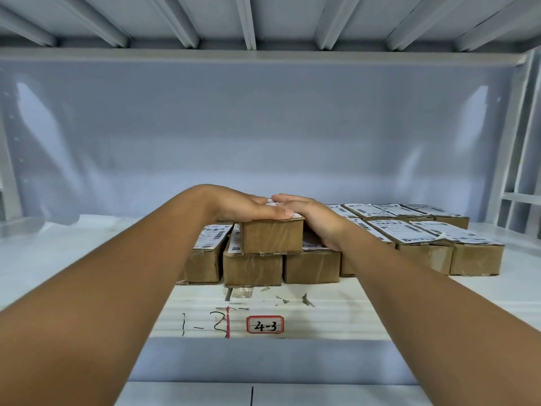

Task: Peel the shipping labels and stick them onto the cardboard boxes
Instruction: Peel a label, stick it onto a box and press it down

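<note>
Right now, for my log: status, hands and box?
Both down: left hand, right hand pressing top box. Sits on labelled boxes. Nothing blocking.

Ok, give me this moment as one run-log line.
left hand: flat on top box | right hand: flat over its label | top box: stacked on labelled boxes | shelf tag: 4-3

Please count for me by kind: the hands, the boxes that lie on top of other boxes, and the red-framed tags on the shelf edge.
Hands: 2, left hand and right hand
Boxes on top of other boxes: 1
Red-framed tags: 1
Total: 4
</note>
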A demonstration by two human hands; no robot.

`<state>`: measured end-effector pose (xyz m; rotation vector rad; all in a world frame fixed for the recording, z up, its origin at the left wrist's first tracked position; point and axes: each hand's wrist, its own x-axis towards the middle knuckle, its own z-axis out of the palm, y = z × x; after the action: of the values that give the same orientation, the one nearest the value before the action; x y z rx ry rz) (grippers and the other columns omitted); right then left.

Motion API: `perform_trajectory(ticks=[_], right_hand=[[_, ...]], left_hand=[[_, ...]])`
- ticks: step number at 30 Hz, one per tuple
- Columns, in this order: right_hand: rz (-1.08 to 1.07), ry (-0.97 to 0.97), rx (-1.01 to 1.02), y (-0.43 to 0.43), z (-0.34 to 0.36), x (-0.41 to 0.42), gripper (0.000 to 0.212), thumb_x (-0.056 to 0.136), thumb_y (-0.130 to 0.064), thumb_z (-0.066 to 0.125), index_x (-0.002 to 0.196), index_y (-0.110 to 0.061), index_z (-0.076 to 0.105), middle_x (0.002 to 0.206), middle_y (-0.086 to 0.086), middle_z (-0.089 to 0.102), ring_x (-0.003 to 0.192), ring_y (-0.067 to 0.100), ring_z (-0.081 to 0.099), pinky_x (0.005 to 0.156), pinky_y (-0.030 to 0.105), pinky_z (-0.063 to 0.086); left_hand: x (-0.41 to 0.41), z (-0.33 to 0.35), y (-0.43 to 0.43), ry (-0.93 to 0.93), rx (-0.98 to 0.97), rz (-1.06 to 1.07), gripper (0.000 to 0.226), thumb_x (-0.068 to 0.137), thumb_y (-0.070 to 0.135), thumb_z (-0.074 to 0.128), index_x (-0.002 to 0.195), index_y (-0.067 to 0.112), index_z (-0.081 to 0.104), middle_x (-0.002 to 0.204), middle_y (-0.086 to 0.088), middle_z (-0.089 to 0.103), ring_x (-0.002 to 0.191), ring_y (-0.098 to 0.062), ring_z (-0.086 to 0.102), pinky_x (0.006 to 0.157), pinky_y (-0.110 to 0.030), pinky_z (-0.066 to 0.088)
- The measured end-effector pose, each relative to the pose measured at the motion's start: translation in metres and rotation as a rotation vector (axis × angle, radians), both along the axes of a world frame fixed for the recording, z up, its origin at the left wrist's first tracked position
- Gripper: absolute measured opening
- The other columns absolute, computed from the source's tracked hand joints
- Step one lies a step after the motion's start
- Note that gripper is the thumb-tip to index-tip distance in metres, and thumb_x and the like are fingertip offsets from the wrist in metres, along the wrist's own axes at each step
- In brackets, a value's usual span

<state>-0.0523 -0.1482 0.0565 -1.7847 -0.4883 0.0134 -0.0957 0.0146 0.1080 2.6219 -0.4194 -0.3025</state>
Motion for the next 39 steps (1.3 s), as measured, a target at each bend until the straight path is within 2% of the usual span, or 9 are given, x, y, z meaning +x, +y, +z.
perform_trajectory(ticks=[8, 11, 13, 17, 20, 25, 28, 31, 39], right_hand=[[-0.034, 0.022, -0.021, 0.002, 0.0, -0.003, 0.078, 0.064, -0.041, 0.068, 0.137, -0.024, 0.048, 0.138, 0.005, 0.052, 0.125, 0.021, 0.051, 0.108, 0.038, 0.039], [-0.023, 0.017, 0.002, -0.002, 0.001, -0.004, 0.04, 0.087, -0.023, 0.06, 0.122, -0.006, 0.055, 0.118, 0.006, 0.062, 0.092, 0.014, 0.065, 0.087, 0.027, 0.048], [-0.025, 0.015, -0.005, -0.004, 0.001, -0.006, 0.021, 0.093, -0.019, 0.055, 0.112, -0.009, 0.057, 0.1, -0.01, 0.066, 0.075, 0.006, 0.061, 0.077, 0.02, 0.047], [-0.102, -0.039, -0.128, -0.001, 0.004, -0.009, 0.03, 0.094, -0.033, 0.054, 0.107, -0.009, 0.067, 0.109, 0.01, 0.071, 0.095, 0.02, 0.066, 0.101, 0.037, 0.045], [-0.138, -0.016, -0.313, 0.0, 0.012, -0.017, 0.042, 0.089, -0.054, 0.052, 0.102, -0.018, 0.07, 0.105, 0.005, 0.071, 0.103, 0.022, 0.064, 0.099, 0.039, 0.044], [-0.341, -0.113, -0.525, 0.004, 0.026, -0.038, 0.046, 0.097, -0.051, 0.04, 0.089, -0.009, 0.058, 0.064, -0.001, 0.048, 0.06, 0.013, 0.046, 0.059, 0.026, 0.035], [-0.239, -0.085, -0.374, 0.001, 0.026, -0.051, 0.049, 0.095, -0.058, 0.039, 0.118, -0.021, 0.062, 0.11, -0.006, 0.061, 0.101, 0.013, 0.054, 0.088, 0.029, 0.039], [-0.069, -0.019, -0.112, -0.006, 0.023, -0.062, 0.025, 0.096, -0.043, 0.049, 0.12, -0.041, 0.054, 0.114, -0.019, 0.06, 0.113, 0.01, 0.051, 0.094, 0.032, 0.036], [-0.125, -0.058, 0.258, -0.026, 0.019, -0.075, 0.059, 0.091, -0.003, 0.059, 0.143, -0.021, 0.039, 0.1, 0.0, 0.071, 0.084, 0.018, 0.071, 0.073, 0.033, 0.058]], left_hand=[[0.016, -0.016, 0.012, -0.076, -0.087, 0.096, 0.128, 0.04, 0.091, 0.056, 0.148, 0.032, 0.021, 0.156, 0.011, 0.016, 0.142, -0.013, 0.018, 0.117, -0.038, 0.017], [0.015, -0.017, 0.013, -0.066, -0.104, 0.124, 0.134, 0.035, 0.093, 0.057, 0.147, 0.029, 0.022, 0.151, 0.009, 0.024, 0.138, -0.014, 0.025, 0.112, -0.032, 0.022], [0.01, -0.018, 0.011, -0.048, -0.12, 0.124, 0.119, 0.045, 0.083, 0.057, 0.144, 0.025, 0.025, 0.142, 0.009, 0.034, 0.13, -0.013, 0.033, 0.099, -0.025, 0.027], [0.004, -0.02, 0.004, -0.091, -0.198, 0.119, 0.032, 0.079, 0.06, 0.056, 0.098, 0.035, 0.045, 0.101, 0.014, 0.048, 0.098, -0.007, 0.044, 0.07, -0.018, 0.035], [0.0, -0.023, 0.004, -0.145, -0.262, 0.119, 0.038, 0.078, 0.062, 0.057, 0.097, 0.033, 0.041, 0.104, 0.011, 0.047, 0.099, -0.011, 0.045, 0.079, -0.023, 0.035], [-0.003, -0.033, 0.006, -0.239, -0.469, 0.119, 0.054, 0.069, 0.065, 0.067, 0.114, 0.037, 0.056, 0.111, 0.016, 0.059, 0.105, -0.009, 0.055, 0.094, -0.03, 0.045], [-0.01, -0.04, 0.003, -0.328, -0.495, 0.135, 0.086, 0.072, 0.059, 0.069, 0.141, 0.029, 0.028, 0.129, 0.011, 0.048, 0.117, -0.015, 0.05, 0.099, -0.035, 0.043], [-0.022, -0.044, 0.0, -0.393, -0.547, 0.14, 0.102, 0.077, 0.049, 0.069, 0.149, 0.029, 0.001, 0.149, 0.003, 0.027, 0.133, -0.021, 0.034, 0.109, -0.038, 0.034], [-0.046, -0.042, -0.027, -0.543, -0.773, 0.155, 0.102, 0.08, 0.012, 0.072, 0.149, 0.029, -0.001, 0.15, 0.003, 0.028, 0.13, -0.021, 0.04, 0.091, -0.035, 0.051]])
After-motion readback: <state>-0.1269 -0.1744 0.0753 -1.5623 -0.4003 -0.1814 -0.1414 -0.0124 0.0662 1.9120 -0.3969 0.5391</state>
